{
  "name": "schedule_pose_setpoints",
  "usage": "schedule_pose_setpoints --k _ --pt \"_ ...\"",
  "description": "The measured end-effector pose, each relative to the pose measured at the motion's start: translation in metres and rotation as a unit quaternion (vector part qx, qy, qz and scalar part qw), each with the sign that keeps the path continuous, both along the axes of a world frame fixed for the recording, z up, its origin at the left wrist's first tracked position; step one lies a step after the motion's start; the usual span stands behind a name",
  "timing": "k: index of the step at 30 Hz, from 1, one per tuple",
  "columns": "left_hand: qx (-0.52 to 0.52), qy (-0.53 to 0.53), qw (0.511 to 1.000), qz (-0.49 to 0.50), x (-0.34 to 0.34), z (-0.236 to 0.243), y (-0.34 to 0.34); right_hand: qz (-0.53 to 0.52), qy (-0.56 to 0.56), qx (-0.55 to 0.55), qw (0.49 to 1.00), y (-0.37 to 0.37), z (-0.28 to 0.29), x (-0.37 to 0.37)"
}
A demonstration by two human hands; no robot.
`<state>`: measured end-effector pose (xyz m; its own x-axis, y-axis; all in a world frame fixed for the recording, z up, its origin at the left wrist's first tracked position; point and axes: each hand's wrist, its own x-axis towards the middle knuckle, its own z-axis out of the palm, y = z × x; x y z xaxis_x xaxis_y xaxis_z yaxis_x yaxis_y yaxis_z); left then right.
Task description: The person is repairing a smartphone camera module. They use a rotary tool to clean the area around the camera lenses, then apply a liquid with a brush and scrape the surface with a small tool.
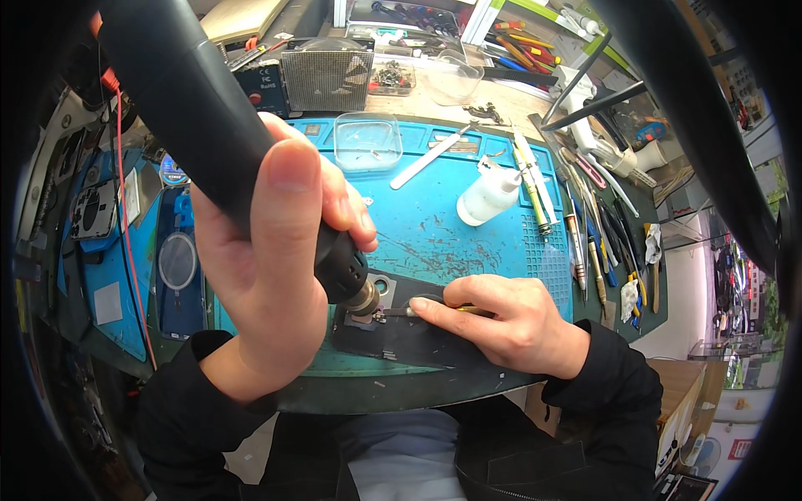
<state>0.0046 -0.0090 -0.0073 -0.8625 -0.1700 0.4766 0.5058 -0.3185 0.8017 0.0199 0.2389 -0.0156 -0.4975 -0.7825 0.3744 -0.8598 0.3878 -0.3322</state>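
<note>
My left hand point(276, 242) is wrapped round a black hot air gun point(188, 92), its thumb lying along the body. The gun tilts down, and its metal nozzle point(362, 299) sits close over a small part point(365, 319) at the left end of a dark flat panel point(409, 334). A round ring shows just behind the nozzle. From the right, my right hand point(510, 321) pinches a slim metal tool point(399, 312), whose tip reaches in beside the nozzle. Most of the tool's handle is hidden by my fingers; a yellowish bit shows.
On the blue mat point(418, 225) stand a clear square dish point(368, 142), a white-handled knife point(430, 159) and a translucent bottle point(489, 196). Syringes point(535, 184) and several hand tools point(601, 234) line the right. A blue phone case point(177, 275) lies left; a mesh-fronted fan point(327, 75) stands behind.
</note>
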Motion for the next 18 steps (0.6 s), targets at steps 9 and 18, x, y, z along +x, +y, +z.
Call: schedule_pose_setpoints --k 9,18 --pt "0.010 -0.017 1.000 0.008 0.0016 0.0015 0.0010 -0.010 -0.026 0.018 0.999 0.0001 0.0031 0.0015" --pt "-0.012 -0.002 1.000 0.001 -0.0002 0.0014 -0.0010 -0.005 -0.001 0.021 1.000 0.0000 0.0008 0.0014"
